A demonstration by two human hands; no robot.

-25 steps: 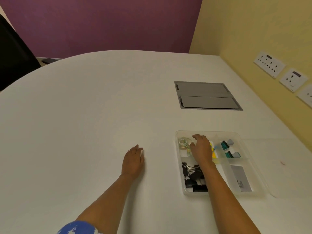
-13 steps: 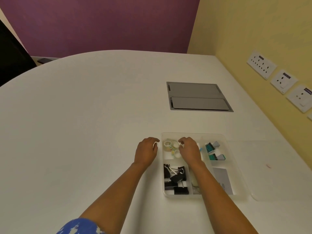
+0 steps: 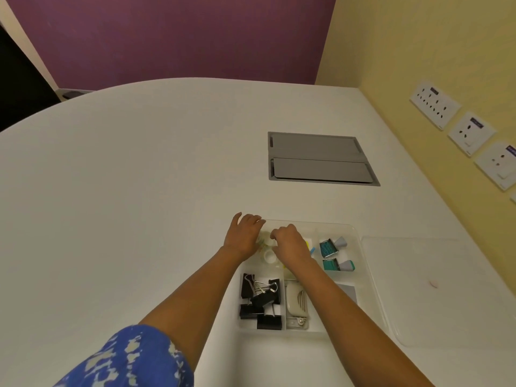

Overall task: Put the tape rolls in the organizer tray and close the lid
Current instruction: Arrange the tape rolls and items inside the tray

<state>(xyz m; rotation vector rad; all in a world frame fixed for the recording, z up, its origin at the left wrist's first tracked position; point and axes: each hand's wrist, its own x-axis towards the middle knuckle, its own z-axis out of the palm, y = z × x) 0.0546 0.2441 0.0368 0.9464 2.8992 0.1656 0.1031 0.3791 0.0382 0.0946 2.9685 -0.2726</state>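
Lower centre-right of frame: clear plastic compartmented organizer tray (image 3: pixel 360 247), resting on white rounded table (image 3: pixel 139 191). Immediately right of it, flat on the table: clear plastic lid (image 3: pixel 435 291), not fitted.

Upper-left compartment of tray: 2 clear rolls. Lower tape roll (image 3: pixel 269 256) lying flat, visible in the gap between both hands. Upper tape roll (image 3: pixel 264 236) mostly covered, only an edge showing.

Left hand (image 3: pixel 243 236): palm down over the tray's upper-left corner, fingers spread and relaxed, no grasp visible. Right hand (image 3: pixel 290 243): knuckles up over the same compartment, fingers curled under. Cannot tell whether clenched on a roll, as the contact is hidden.

Lower-left compartment: heap of black binder clips (image 3: pixel 261 300). Next compartment rightward: cream stapler-like item (image 3: pixel 297 301). Right side of tray: 2 small teal-and-grey items (image 3: pixel 331 247), with grey card (image 3: pixel 349 293) below them.

Upper centre-right of frame: grey rectangular hatch (image 3: pixel 318 159) set into the table. Right edge: white wall sockets (image 3: pixel 434 104) on yellow wall. Bottom left: blue patterned sleeve (image 3: pixel 134 358).
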